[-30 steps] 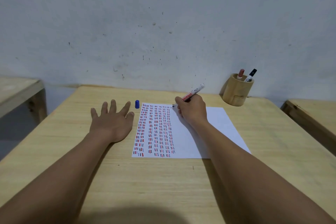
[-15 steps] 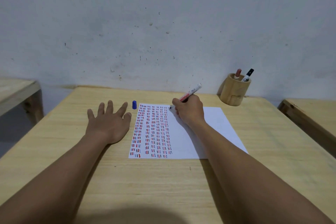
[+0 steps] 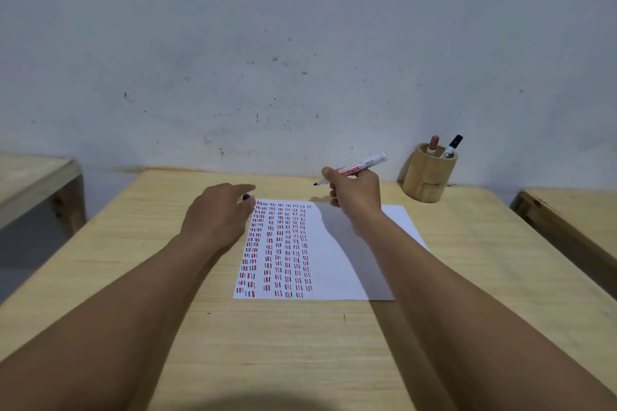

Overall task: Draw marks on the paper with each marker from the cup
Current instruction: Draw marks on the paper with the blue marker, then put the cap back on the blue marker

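Note:
A white paper (image 3: 347,264) lies on the wooden table (image 3: 300,344), its left half filled with columns of short red, blue and black dashes. My right hand (image 3: 357,193) holds an uncapped white marker (image 3: 362,167) lifted above the paper's top edge, tip pointing left. My left hand (image 3: 217,217) is at the paper's top left corner, fingers closing around the small blue cap (image 3: 246,197). A wooden cup (image 3: 429,177) at the back right holds a red-capped marker (image 3: 433,144) and a black-capped marker (image 3: 451,146).
A grey wall (image 3: 300,43) stands right behind the table. Another wooden table (image 3: 33,183) sits to the left and a third (image 3: 574,217) to the right, each with a gap between.
My right hand has lifted the marker off the paper. My left hand has slid right from lying flat on the table to the blue cap and curled its fingers on it.

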